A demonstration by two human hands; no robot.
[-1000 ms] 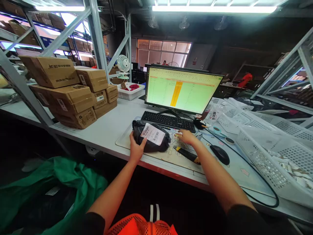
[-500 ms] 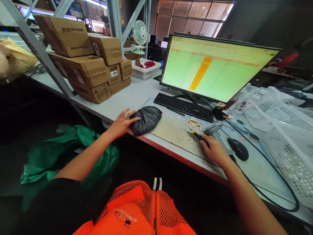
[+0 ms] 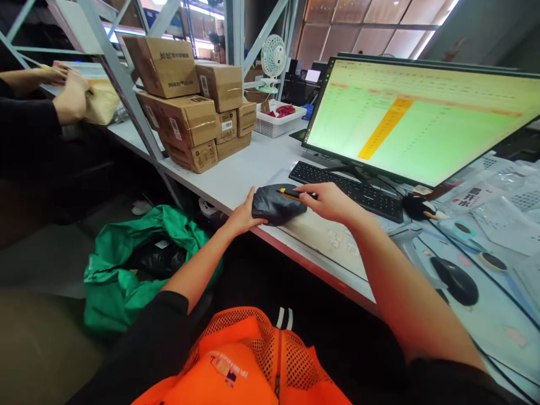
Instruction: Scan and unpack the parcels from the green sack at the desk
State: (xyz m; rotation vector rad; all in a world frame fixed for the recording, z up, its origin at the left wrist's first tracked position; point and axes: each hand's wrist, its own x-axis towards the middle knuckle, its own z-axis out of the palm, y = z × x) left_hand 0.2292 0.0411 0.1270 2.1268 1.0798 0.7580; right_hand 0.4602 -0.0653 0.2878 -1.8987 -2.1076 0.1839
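Parcel (image 3: 276,206), a black bag, lies on the near edge of the desk (image 3: 240,174), partly on a beige mat (image 3: 320,239), just in front of the keyboard (image 3: 350,190). Behind them the monitor (image 3: 422,121) shows a green sheet with an orange column. Stacked cartons (image 3: 189,112) sit at the desk's far left, with a white basket (image 3: 280,121) and a small fan (image 3: 273,56) behind them. A green bag (image 3: 126,264) lies open on the floor below the desk.

From the lower left, the left arm reaches forward, nearly straight; the left hand (image 3: 242,216) grips the parcel's near left end, fingers curled round it. The right arm comes in from the lower right, elbow bent, forearm crossing the mat; the right hand (image 3: 331,202) hovers just right of the parcel, pinching a yellow-and-black cutter (image 3: 295,194) whose tip lies over the parcel's top. A mouse (image 3: 455,281) rests well to the right, its cable trailing off.

At the far left, another person's hands (image 3: 70,93) hold a brown packet (image 3: 101,101).
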